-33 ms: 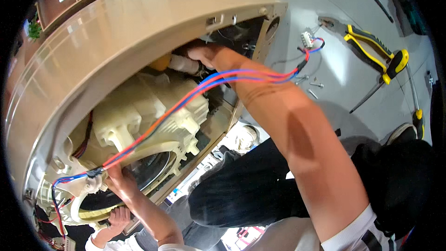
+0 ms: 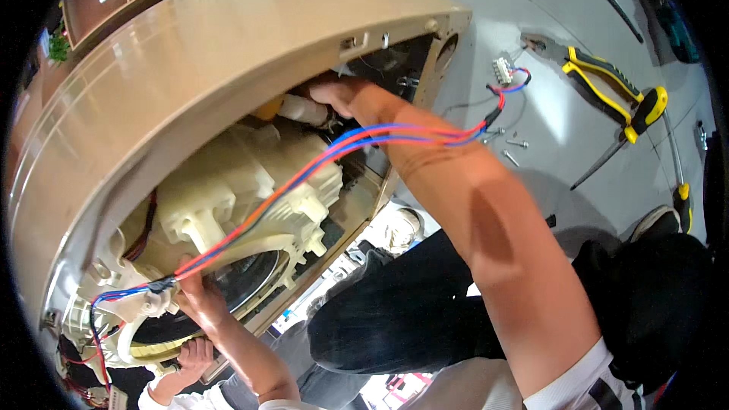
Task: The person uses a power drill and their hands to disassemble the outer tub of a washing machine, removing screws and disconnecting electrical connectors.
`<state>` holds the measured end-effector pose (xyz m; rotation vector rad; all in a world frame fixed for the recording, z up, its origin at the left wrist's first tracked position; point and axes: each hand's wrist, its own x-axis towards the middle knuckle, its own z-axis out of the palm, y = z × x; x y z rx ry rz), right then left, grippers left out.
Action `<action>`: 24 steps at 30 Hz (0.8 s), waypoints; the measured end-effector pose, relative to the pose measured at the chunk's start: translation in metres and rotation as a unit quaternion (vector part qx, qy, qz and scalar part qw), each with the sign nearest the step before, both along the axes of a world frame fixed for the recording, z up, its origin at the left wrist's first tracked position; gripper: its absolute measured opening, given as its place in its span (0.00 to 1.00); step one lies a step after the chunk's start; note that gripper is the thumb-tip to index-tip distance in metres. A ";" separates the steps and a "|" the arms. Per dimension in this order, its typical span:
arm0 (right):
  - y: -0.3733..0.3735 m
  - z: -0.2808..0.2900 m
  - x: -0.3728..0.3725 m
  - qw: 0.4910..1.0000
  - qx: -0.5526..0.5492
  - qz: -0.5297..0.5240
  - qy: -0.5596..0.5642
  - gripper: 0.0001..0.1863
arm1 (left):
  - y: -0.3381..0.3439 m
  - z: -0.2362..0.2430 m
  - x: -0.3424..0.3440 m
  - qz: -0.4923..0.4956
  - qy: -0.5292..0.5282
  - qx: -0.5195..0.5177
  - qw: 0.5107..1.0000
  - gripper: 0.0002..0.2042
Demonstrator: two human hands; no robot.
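My right arm reaches from the lower right into a tan washing machine cabinet (image 2: 250, 11). At its end, my right hand (image 2: 334, 96) is bent beside a white cylindrical part (image 2: 304, 110); its fingertips are hidden in shadow behind the cabinet's edge. A bundle of red and blue wires (image 2: 292, 181) runs across the cream plastic tub (image 2: 201, 182) and over my forearm, ending at a white connector (image 2: 503, 70). My left hand is out of sight. Another person's two hands are at the lower left: one hand (image 2: 199, 296) by the tub's round opening, the other hand (image 2: 195, 357) gripping its rim.
On the grey floor at the right lie pliers (image 2: 600, 76) with yellow and black handles, a screwdriver (image 2: 647, 112) across them and several screws (image 2: 516, 143). A second yellow-handled tool (image 2: 683, 199) lies near a shoe (image 2: 654, 222). A brown shelf unit (image 2: 106, 0) stands far left.
The cabinet and wire bundle appear very slightly lower in the picture. My right hand stays inside the cabinet, and the other person's hands keep their places.
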<state>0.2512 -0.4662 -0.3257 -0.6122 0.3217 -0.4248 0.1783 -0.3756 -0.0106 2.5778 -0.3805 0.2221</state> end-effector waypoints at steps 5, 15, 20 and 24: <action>0.009 0.004 -0.015 0.999 -0.033 0.037 0.022 0.23 | 0.036 0.019 -0.001 0.014 0.010 0.060 0.998 0.23; 0.002 0.020 -0.086 0.977 -0.151 0.045 0.144 0.18 | 0.051 0.020 0.012 0.040 0.018 0.078 0.996 0.20; 0.014 0.038 -0.177 0.963 -0.215 -0.060 0.148 0.13 | 0.020 0.010 0.007 0.063 0.038 0.054 0.996 0.20; 0.027 0.045 -0.233 0.973 -0.115 -0.005 0.202 0.10 | 0.008 0.012 0.005 0.091 0.059 0.089 0.990 0.25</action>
